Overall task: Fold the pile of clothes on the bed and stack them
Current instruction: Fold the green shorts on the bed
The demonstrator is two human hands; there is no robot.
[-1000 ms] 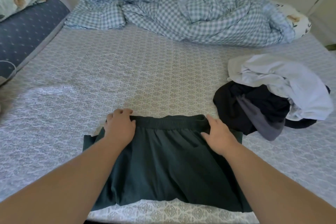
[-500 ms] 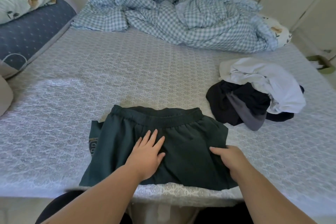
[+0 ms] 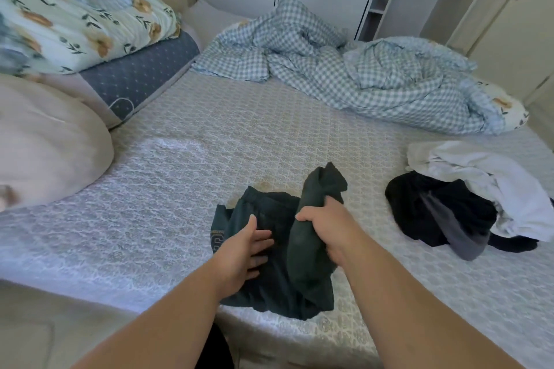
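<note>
Dark green shorts (image 3: 269, 272) lie near the front edge of the bed (image 3: 180, 204); right hand (image 3: 326, 231) is fisted around a bunched fold of them, lifting that part up off the rest, while the left hand (image 3: 242, 252) lies flat on the fabric with fingers spread, gripping nothing. Unfolded pile sits well apart to the right: white garment (image 3: 479, 177) on top of black clothes (image 3: 431, 207) with a grey piece (image 3: 458, 237) sticking out. Checked blanket (image 3: 344, 75) is crumpled at the far side, floral pillow (image 3: 69, 21) far left.
</note>
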